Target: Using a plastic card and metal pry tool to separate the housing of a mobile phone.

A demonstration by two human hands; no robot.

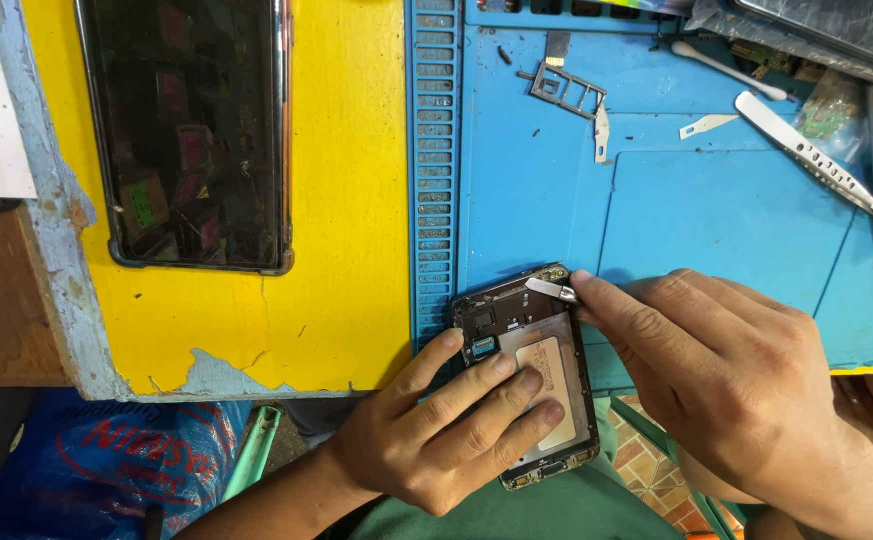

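The right hand (pixel 726 390) pinches a small metal blade (pixel 550 289) between its fingertips, the tip set against the top edge of an opened phone (pixel 526 340) with its back cover off. The left hand (pixel 436 440) lies flat over the lower half of that phone, fingers (pixel 516 385) pressed on its pale inner plate, holding it down at the near edge of the blue work mat (pixel 716 210). Further up the mat lie a metal card tray (pixel 566 88), loose blades (pixel 704 124), white plastic pry tools (pixel 801 150) and a cotton swab (pixel 726 68). Well to the left, a dark phone (pixel 191 135) rests screen up on the chipped yellow tabletop (pixel 351 200)
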